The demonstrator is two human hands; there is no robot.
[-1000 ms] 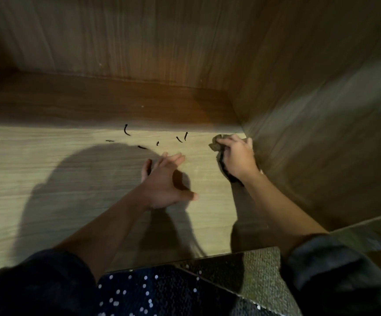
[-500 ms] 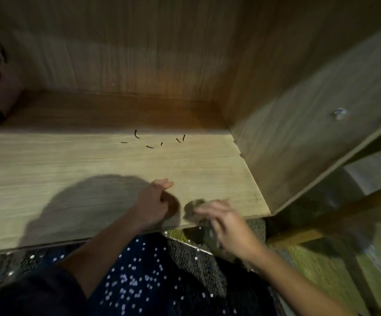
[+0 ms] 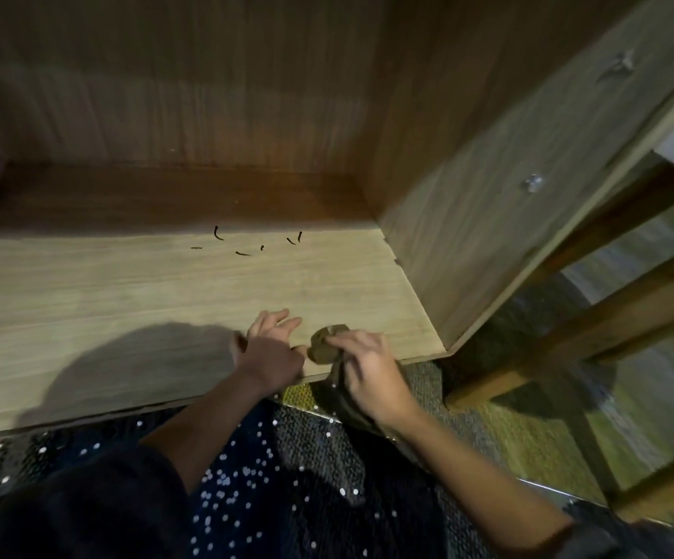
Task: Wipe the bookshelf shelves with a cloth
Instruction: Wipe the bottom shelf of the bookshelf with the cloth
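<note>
A pale wood-grain shelf (image 3: 105, 300) fills the frame, closed at the rear by a darker brown back panel (image 3: 206, 94) and on the right by a side panel (image 3: 468, 219) that carries a small metal fastener (image 3: 532, 182). A handful of thin dark slivers (image 3: 242, 253) lie scattered on the board near the back, well apart from your hands.

Your left hand (image 3: 270, 353) rests on the shelf close to its front edge, fingers loosely spread and gripping nothing, the thumb just beside the cloth (image 3: 325, 349). Your right hand (image 3: 371, 373) grips that cloth, a bunched olive-brown wad. The wad sits on the front lip of the shelf toward the right corner, and its tail hangs below the edge under your palm.

A broad shadow (image 3: 137, 357) spreads across the board left of your left hand. Below the shelf edge you see dark fabric flecked with white dots (image 3: 246, 498). Wooden rails (image 3: 609, 316) cross the blurred space to the right of the side panel.
</note>
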